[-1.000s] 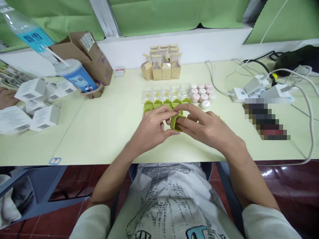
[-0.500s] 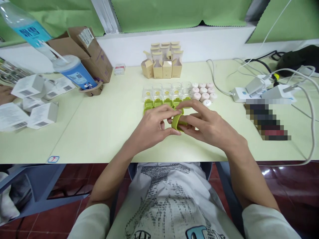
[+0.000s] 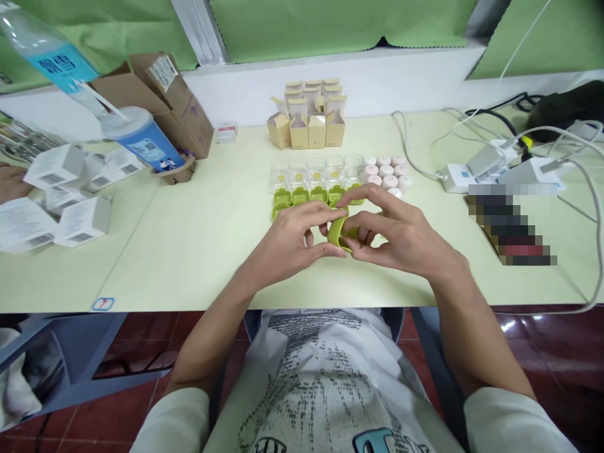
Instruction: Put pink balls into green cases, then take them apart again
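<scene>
Both hands meet over the table's middle around one small green tray. My left hand pinches its left side with thumb and fingers. My right hand wraps its right side, index finger arched over the top. Just behind the hands lies a row of green trays, and behind that a row of clear plastic boxes. To the right of those sit several pink-white round pieces. Several small tan cartons stand open near the wall.
A brown cardboard box, a blue cup and a tilted water bottle stand at the left. White barcode boxes and another person's hand are at far left. Cables and a white power strip lie right.
The green tray has tipped more upright between my fingers, and my right hand's fingers have shifted over it. Both hands stay in the same spot.
</scene>
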A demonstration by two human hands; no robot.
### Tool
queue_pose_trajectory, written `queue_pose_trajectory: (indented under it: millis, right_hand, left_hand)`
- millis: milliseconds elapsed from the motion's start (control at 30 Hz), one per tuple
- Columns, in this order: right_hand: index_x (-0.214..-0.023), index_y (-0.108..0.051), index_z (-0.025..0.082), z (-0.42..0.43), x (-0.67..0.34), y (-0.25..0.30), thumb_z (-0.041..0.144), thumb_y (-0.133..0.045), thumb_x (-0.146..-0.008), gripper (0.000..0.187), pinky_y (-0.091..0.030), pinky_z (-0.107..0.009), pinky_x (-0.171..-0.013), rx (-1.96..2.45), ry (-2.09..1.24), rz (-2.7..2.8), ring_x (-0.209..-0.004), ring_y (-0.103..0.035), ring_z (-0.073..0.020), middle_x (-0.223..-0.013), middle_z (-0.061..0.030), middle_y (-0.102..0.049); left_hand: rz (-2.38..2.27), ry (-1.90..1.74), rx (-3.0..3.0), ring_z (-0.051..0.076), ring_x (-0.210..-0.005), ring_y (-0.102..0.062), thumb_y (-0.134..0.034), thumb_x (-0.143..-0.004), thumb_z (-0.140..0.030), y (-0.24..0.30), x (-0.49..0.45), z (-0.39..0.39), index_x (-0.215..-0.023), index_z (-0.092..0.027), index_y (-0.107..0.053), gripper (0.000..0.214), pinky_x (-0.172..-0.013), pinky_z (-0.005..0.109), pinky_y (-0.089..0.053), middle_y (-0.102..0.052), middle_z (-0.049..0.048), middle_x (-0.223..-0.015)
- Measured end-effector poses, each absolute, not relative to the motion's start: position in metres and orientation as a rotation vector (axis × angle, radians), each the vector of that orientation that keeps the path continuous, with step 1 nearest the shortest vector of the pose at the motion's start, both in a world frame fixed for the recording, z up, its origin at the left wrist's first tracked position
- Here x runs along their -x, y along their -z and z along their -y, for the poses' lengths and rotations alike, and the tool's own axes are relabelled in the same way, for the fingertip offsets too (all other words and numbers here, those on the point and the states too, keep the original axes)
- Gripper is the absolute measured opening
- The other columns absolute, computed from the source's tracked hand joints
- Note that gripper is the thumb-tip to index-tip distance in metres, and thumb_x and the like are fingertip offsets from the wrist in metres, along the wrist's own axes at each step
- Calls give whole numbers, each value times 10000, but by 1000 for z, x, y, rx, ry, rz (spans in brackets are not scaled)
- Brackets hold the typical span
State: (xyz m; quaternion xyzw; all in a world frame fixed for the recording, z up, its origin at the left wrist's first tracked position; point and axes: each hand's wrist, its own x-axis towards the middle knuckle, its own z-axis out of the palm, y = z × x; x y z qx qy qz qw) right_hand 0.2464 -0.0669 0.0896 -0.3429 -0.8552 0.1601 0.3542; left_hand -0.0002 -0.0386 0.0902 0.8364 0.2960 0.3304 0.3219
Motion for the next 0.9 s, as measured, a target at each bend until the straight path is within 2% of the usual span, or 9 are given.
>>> queue_pose_trajectory:
  millis: [167,367,500,600,667,767,900]
  right_hand:
    - [-964,-757,258,70,-248,-93,367,-747,-1032,129,-708,-415,-692,923,-439,2177,-737,-698,-160,-1448,-103,-703]
    - [-983,-772,256,71,-255,-96,312,-777,-987,56,-718,-408,-676,934,-419,2156,-782,-726,-168,-1442,-95,-705]
    - [-957,-750,247,75,-257,-101,244,-781,-928,42,-727,-376,-656,920,-393,2166,-939,-773,-216,-1409,-98,-723]
    - [-958,-750,243,77,-271,-110,235,-775,-932,36,-722,-355,-647,931,-277,2150,-1024,-784,-243,-1302,-103,-766]
    - [-931,-758,247,76,-289,-113,270,-779,-946,35,-712,-375,-649,1022,-230,2154,-958,-787,-247,-1169,-96,-798]
    - [-859,-768,253,66,-320,-105,380,-773,-950,156,-682,-436,-704,1291,-307,2206,-774,-756,-238,-1000,-75,-816]
    - [-839,-801,252,50,-346,-87,389,-689,-957,212,-601,-428,-816,1647,-450,2372,-840,-768,-253,-962,-75,-831]
  left_hand:
    - [-778,-871,-2198,180,-921,-719,-847,-949,-618,-92,2,37,-1309,-256,-846,510,-706,289,-625,-817,104,-1239]
    - [-786,-874,-2230,185,-937,-713,-816,-973,-628,-90,0,37,-1318,-244,-833,517,-705,276,-609,-822,92,-1161]
    - [-864,-839,-2293,174,-875,-711,-811,-989,-595,-87,2,35,-1329,-245,-826,488,-750,302,-622,-817,88,-1186]
    - [-935,-823,-2295,165,-846,-714,-838,-972,-568,-85,5,30,-1318,-230,-827,484,-756,306,-635,-817,105,-1250]
    - [-953,-807,-2280,162,-848,-716,-879,-945,-520,-84,7,27,-1316,-225,-829,477,-731,290,-633,-820,108,-1269]
    - [-978,-780,-2265,153,-824,-708,-943,-887,-417,-84,7,26,-1319,-222,-832,487,-709,278,-620,-826,98,-1261]
    - [-1080,-731,-2249,122,-728,-661,-974,-847,-344,-89,6,26,-1330,-211,-832,520,-771,309,-614,-835,80,-1243]
